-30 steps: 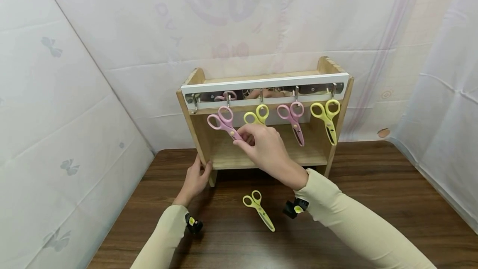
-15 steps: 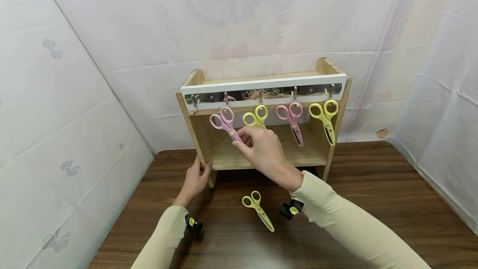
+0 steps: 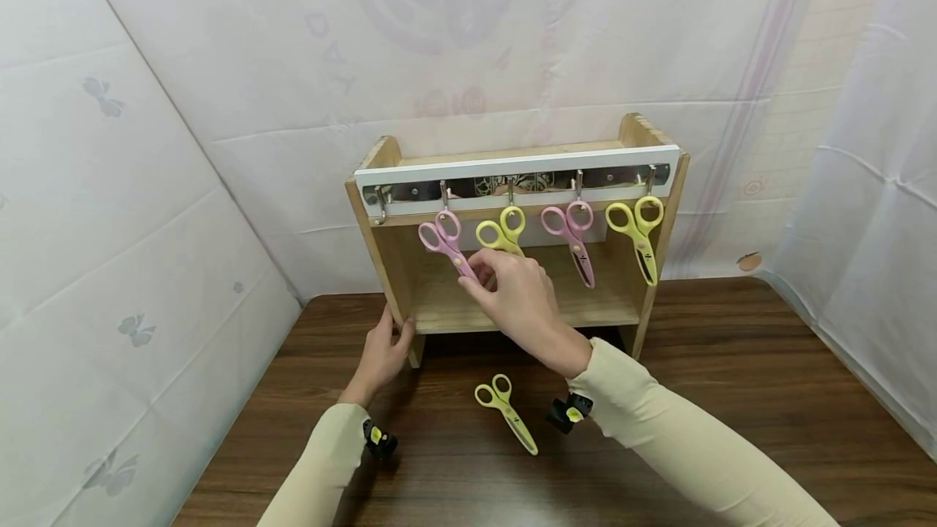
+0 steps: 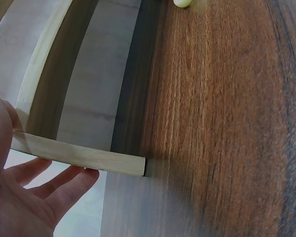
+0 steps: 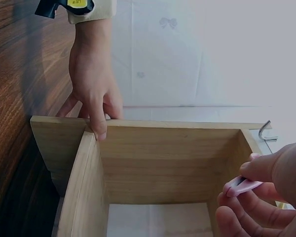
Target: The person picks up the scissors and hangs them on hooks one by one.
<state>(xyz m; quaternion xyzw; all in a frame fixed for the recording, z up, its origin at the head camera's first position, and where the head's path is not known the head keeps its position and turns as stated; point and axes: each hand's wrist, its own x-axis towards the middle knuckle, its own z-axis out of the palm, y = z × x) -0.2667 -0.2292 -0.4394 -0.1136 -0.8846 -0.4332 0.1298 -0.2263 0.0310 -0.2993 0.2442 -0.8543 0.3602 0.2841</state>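
Pink scissors (image 3: 459, 260) slant at the second hook (image 3: 443, 192) from the left, handles up, their blade end pinched between the thumb and fingers of the right hand (image 3: 521, 291); whether a loop sits over the hook, I cannot tell. The left hand (image 3: 381, 352) grips the lower left side of the wooden shelf (image 3: 454, 307), thumb on the inside, fingers behind. From the same white rail (image 3: 520, 159), yellow, pink and yellow scissors hang in a row to the right.

The shelf stands toward the back of a dark brown tabletop (image 3: 732, 364), its grain streaky, with a pale sheen near me. Yellow scissors (image 3: 511, 417) lie there, just in front of the shelf. White cloth lines the room: faint grey bows on the left cloth (image 3: 110, 226), washed-out lilac lettering and stripes on the back cloth (image 3: 549, 39).
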